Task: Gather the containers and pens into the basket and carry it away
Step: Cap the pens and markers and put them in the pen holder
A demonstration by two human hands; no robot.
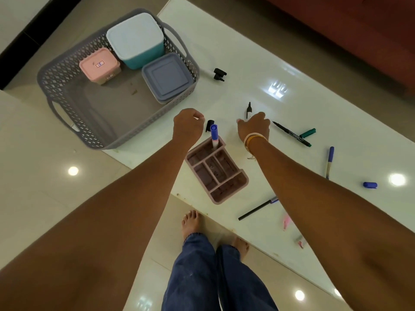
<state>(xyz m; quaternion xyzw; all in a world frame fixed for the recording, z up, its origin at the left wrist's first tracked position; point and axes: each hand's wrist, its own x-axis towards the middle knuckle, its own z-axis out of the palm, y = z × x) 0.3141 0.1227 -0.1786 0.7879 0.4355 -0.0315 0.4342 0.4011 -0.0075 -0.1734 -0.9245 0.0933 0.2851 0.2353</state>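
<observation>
Three containers (134,39) in grey basket (67,86)

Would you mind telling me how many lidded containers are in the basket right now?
3: a large teal container at the far side, a small pink one to its left, and a flat grey-blue one at the right corner.

The fingers of the left hand (188,122) curl under, so I cannot tell if they hold anything. The right hand (254,125) hides the lower end of a small black pen (248,109). The right arm covers the tip of another black pen (258,209). The basket wall hides part of a white marker (207,72). The label on the pink box (98,63) is too small to read.
</observation>
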